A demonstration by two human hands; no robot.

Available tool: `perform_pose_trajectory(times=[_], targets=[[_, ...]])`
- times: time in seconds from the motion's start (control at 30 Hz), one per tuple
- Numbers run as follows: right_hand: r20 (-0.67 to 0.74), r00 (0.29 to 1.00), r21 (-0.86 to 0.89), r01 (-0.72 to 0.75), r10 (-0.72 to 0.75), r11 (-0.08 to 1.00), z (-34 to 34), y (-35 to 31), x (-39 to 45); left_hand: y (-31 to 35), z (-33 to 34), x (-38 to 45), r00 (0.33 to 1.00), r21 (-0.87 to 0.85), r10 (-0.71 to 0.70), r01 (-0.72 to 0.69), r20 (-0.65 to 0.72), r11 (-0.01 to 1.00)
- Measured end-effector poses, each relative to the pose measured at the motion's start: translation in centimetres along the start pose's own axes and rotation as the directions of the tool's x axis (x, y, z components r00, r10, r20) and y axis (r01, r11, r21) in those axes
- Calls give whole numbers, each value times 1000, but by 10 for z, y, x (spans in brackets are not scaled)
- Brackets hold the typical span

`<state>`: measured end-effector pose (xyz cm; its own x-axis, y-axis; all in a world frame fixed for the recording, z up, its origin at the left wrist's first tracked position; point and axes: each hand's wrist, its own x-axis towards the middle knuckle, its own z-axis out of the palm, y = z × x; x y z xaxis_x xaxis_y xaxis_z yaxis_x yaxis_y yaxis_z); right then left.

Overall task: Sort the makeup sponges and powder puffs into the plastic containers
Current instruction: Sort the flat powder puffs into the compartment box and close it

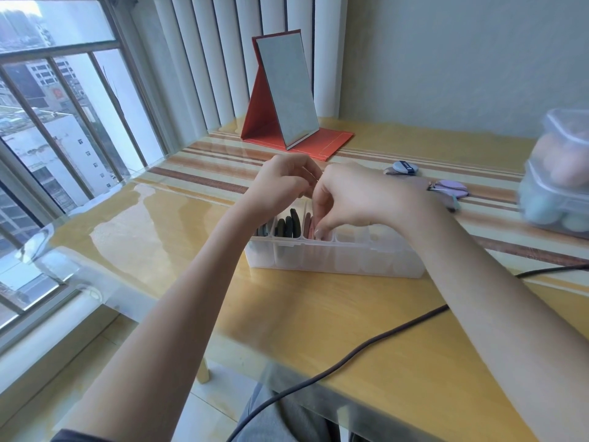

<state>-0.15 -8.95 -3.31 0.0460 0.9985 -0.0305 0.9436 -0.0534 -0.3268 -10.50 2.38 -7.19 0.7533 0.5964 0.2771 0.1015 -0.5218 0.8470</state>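
Note:
A long clear plastic container (334,260) with several slots stands mid-table. Black powder puffs (288,226) stand on edge in its left slots, and pink puffs (308,225) stand in a slot beside them. My right hand (360,199) reaches down into the pink slot, fingertips pinched on a pink puff. My left hand (283,180) hovers over the container's far side, fingers curled; what it holds is hidden. Loose puffs lie behind: a blue-grey one (402,168) and a purple one (451,189).
Stacked clear tubs (557,173) with pink and green sponges stand at the right edge. A red folding mirror (287,100) stands at the back. A dark cable (350,362) runs across the table's front right. A window is on the left.

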Motion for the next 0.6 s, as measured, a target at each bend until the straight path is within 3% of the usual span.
perform_pose_trajectory(times=[0.1,0.27,0.37,0.5,0.6], targets=[[-57,998,111,21,-15,994,-8,8,-1,0,0,0,1000,13,-8,8,-2,1000],[-58,998,65,20,-16,998,9,6,7,1,1,-1,999,88,34,-32,-14,996],[-128,991,233,52,-23,971,-8,18,1,1,-3,-6,997,197,53,-64,61,978],[-286,951,498,47,113,866,-36,57,-20,-1,-13,-17,984,245,59,-99,167,964],[-267,936,545,-51,231,837,-41,91,-32,2,-19,-19,984,331,58,-113,169,937]])
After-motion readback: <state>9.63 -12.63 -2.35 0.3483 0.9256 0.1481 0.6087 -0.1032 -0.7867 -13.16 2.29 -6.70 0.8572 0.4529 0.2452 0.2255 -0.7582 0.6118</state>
